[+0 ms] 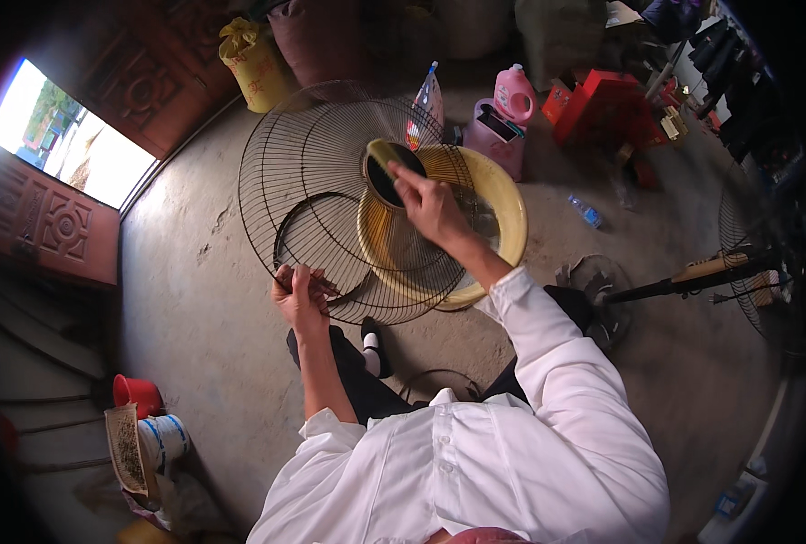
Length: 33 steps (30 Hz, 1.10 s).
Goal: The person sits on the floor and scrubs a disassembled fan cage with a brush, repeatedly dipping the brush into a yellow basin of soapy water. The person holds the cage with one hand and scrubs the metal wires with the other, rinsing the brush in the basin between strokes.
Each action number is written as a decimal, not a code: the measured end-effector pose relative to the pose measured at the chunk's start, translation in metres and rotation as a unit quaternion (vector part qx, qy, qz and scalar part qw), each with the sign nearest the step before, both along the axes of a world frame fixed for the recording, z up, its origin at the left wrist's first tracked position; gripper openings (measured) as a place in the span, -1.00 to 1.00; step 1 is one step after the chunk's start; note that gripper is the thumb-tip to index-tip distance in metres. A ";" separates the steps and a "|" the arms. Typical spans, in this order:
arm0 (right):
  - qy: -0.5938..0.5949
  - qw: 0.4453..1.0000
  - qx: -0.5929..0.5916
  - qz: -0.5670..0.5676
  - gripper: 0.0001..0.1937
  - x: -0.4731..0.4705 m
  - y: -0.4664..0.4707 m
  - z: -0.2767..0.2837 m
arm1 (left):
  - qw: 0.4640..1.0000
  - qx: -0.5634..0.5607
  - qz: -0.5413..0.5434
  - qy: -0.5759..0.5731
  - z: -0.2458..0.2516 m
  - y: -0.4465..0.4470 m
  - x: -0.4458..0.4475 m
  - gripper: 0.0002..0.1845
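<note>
A large round wire fan guard [335, 149] is held over a yellow basin [511, 204] standing on the floor. My left hand [302, 296] grips the guard's wires at the near left rim. In my right hand [433, 207] is a yellowish scrubbing brush [381, 155], laid at the guard's dark round centre plate [406, 178]. The wires cross in front of the basin, which seems to hold some liquid; its content is only partly visible.
A pink jug [514, 95] and a pink container with a phone on it stand beyond the basin. A plastic bottle [585, 211] lies at right. Further right is a pedestal fan [675, 279]. Yellow sack [256, 71] stands back left; red bucket [137, 396] lower left.
</note>
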State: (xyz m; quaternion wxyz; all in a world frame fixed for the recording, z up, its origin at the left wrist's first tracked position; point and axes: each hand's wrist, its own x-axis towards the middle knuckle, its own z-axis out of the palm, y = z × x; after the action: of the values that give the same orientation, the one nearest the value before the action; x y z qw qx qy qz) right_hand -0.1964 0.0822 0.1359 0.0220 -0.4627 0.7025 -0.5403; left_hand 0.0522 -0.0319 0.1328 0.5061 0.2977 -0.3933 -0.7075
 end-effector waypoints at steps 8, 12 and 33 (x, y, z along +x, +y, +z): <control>0.010 0.999 -0.013 -0.036 -0.66 0.001 0.008 0.033 | 1.000 0.003 -0.010 0.016 0.003 0.000 -0.002 -0.71; -0.002 0.997 0.028 0.074 -0.66 0.013 -0.001 0.036 | 0.999 -0.026 -0.025 0.019 0.010 0.000 -0.001 -0.71; -0.059 0.997 0.046 0.017 -0.64 0.015 0.002 0.038 | 0.998 -0.030 -0.041 0.024 0.010 0.006 -0.006 -0.81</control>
State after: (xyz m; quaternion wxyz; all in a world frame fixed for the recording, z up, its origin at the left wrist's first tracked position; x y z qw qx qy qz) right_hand -0.1813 0.0845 0.1744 0.0937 -0.4403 0.7163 -0.5331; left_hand 0.0466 -0.0262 0.1432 0.4945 0.2491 -0.4144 -0.7223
